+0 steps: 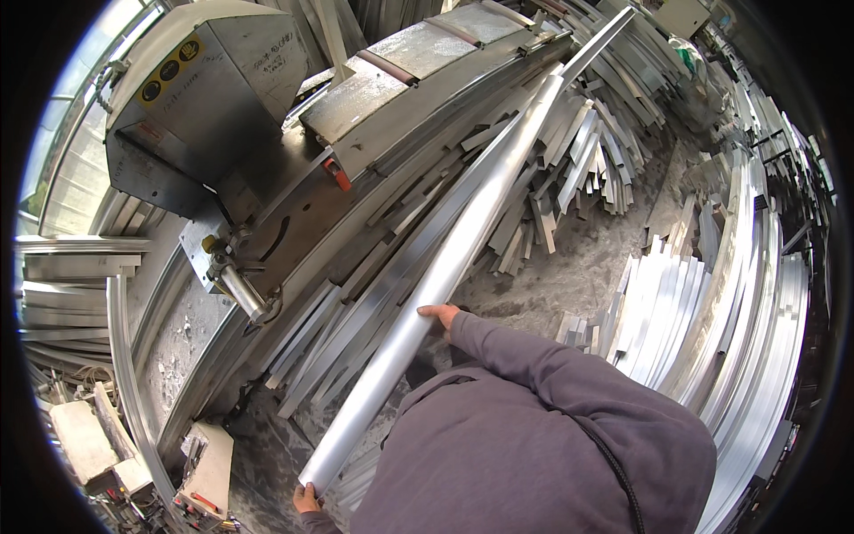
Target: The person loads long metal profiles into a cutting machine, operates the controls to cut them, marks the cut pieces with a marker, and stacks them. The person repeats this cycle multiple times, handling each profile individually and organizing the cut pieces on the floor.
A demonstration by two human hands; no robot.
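Across my front slants a long, smooth silver metal tube (pixel 476 222), its near end at lower left and its far end reaching toward upper right. My left hand (pixel 309 498) is closed around the near end, partly cut off by my sleeve. Farther along, my right hand (pixel 440 318) grips the tube from its right side, thumb on top and the other fingers hidden beneath. The tube is raised above loose metal strips (pixel 347 334) on the floor. To its left stands a metal machine with a large hood (pixel 222 98).
On the machine are a red clip-like part (pixel 336 173) and a cylinder fitting (pixel 242 289). A long metal bed (pixel 374 98) runs behind. Heaps of offcut profiles (pixel 592 156) lie beyond the tube, and long bright profiles (pixel 756 356) are stacked at right.
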